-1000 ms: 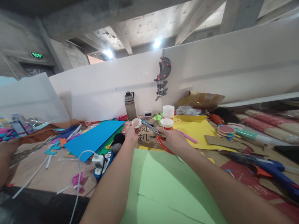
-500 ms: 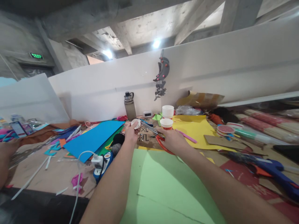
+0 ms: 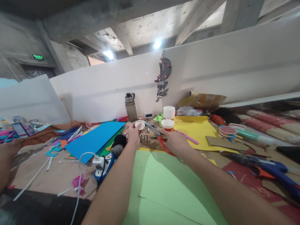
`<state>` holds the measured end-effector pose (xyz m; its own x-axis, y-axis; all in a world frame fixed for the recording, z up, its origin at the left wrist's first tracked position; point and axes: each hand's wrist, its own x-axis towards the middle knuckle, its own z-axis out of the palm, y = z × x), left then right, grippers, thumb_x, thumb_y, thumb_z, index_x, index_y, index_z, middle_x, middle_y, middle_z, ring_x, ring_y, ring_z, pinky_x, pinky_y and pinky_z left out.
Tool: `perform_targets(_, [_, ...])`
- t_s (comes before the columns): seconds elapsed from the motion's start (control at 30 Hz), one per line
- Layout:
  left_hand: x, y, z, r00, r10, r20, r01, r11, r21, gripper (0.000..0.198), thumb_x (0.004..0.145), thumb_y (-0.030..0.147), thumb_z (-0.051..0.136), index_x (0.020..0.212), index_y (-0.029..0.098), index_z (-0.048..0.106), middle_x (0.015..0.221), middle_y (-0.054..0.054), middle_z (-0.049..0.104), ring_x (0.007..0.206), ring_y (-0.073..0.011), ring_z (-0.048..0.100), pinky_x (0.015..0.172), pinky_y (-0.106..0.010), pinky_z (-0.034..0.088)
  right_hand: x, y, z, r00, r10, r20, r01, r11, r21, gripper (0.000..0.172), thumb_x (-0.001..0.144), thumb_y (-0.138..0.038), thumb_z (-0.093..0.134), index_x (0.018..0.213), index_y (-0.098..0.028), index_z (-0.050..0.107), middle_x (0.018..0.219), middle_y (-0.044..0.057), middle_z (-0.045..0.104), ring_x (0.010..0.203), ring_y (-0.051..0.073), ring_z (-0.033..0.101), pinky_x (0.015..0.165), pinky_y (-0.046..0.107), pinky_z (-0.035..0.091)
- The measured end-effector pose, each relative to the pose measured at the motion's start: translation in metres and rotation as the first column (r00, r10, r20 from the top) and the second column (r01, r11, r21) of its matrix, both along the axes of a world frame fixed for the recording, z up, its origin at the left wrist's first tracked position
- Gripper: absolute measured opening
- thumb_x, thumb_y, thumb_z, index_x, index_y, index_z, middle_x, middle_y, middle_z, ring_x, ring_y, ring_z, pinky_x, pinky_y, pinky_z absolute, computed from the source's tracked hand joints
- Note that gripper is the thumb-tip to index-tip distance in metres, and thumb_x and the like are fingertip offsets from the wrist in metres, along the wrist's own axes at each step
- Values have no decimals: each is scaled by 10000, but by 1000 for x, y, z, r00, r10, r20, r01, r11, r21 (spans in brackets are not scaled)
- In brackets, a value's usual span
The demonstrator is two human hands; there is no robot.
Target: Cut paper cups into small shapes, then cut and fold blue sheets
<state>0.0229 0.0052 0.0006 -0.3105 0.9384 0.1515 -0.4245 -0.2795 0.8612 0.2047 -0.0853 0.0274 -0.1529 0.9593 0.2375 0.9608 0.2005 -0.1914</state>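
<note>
My left hand is closed on a small round white piece, which looks like the bottom of a paper cup. My right hand grips scissors by their red-orange handles. The blades point left, with their tips at the white piece's edge; whether they touch it I cannot tell. Just behind my right hand stands a white and red paper cup, and beyond it a stack of paper cups. Below both forearms lies a light green sheet with a thin line across it.
To the left are a blue sheet, a power strip with a white charger, and another person's hand. A water bottle stands at the back. On the right are a yellow sheet and a blue glue gun.
My left hand has shifted slightly right with the white piece, nearer the scissors. The scissors sit at its edge now, their blades a little more closed. The view has tilted slightly.
</note>
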Motion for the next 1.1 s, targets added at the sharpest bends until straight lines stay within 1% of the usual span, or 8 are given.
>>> perform_targets(0.17, [-1,-1,2,997,-55,45,55,998,-16,300,572,152,780,802,161,587,729,-15,651,543,-90,568,434,-175,374,1,5,-4,999,17,-28,-18,1000,-6,439,883,-327,467,1309,-282,563,931,97,720,832,266,661,655,312,432])
perform_targets(0.27, [-1,-2,4,998,-57,42,57,998,-11,289,568,149,775,787,160,586,716,-13,646,543,-86,560,431,-168,355,2,8,-7,998,36,-50,-36,999,5,433,880,-327,475,1302,-286,565,940,94,720,831,268,659,648,312,439])
perform_targets(0.37, [-1,-1,3,1000,-25,-5,25,1000,-1,288,570,164,776,793,159,593,713,-11,643,548,-88,559,436,-169,354,3,9,-9,998,38,-47,-37,999,20,428,882,-322,484,1300,-287,564,941,90,721,826,269,657,657,320,446])
perform_targets(0.5, [-1,1,1,991,46,-124,-42,999,32,268,595,177,770,814,151,618,726,-14,647,532,-85,541,453,-189,374,3,9,-10,998,37,-50,-37,999,17,421,886,-315,480,1297,-280,568,946,97,723,831,270,659,659,319,442])
perform_targets(0.63, [-1,0,4,999,23,-36,-23,1000,1,256,605,153,758,811,146,607,734,-25,657,550,-100,563,447,-194,377,1,8,-8,996,41,-82,-41,999,4,417,897,-361,463,1298,-298,562,957,88,728,845,265,660,673,314,438])
perform_targets(0.73, [0,-3,7,1000,-8,22,8,1000,-24,265,593,125,756,802,149,594,727,-14,663,542,-91,566,445,-181,373,1,7,-6,996,32,-88,-32,999,-2,413,893,-364,462,1286,-299,569,971,91,729,859,272,663,671,310,433])
perform_targets(0.97, [2,-4,8,998,-46,30,45,999,16,267,590,131,754,807,146,597,729,-23,664,537,-85,559,434,-172,335,2,5,-6,996,47,-74,-46,999,22,404,900,-341,460,1280,-262,569,972,103,725,867,263,665,679,302,430])
perform_targets(1.1, [2,-3,7,999,-38,2,38,999,4,279,579,137,760,800,148,590,729,-23,661,549,-97,571,440,-179,336,2,6,-7,996,43,-80,-43,999,5,398,904,-359,461,1270,-249,569,968,109,723,877,264,660,686,304,431])
